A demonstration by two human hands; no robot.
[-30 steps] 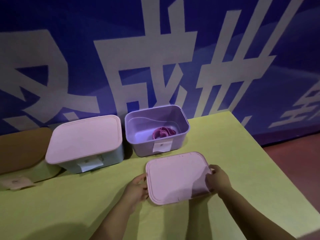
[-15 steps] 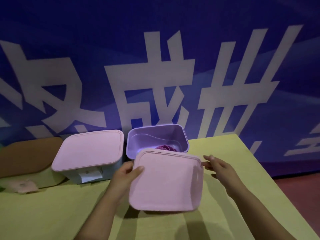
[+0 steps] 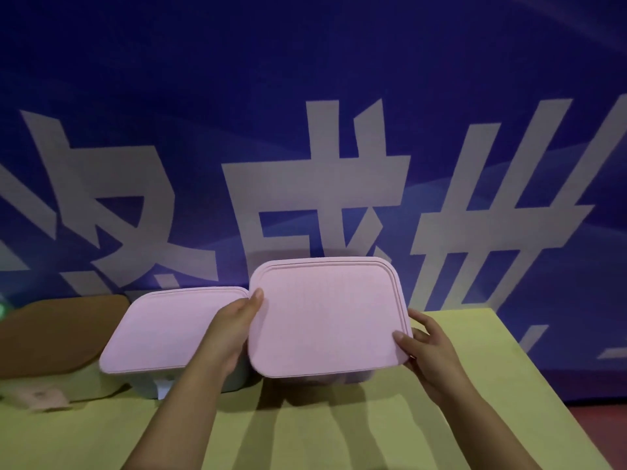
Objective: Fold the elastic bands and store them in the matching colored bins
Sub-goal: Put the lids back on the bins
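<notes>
We hold the flat pink rectangular plastic lid [image 3: 327, 317] by its two short edges: our left hand [image 3: 234, 329] pinches the left edge, thumb on top, and our right hand [image 3: 429, 351] curls round the near right corner. Both grips are clamped on it. It hovers tilted over the lilac plastic bin [image 3: 356, 375], which stands near the far edge of the yellow-green worktop [image 3: 390, 429] and is almost hidden. We judge the lid light, stiff and rather smooth, so edge grips suit it. The elastic bands are out of sight, presumably inside. Just left sits a lidded pale bin [image 3: 169, 334].
</notes>
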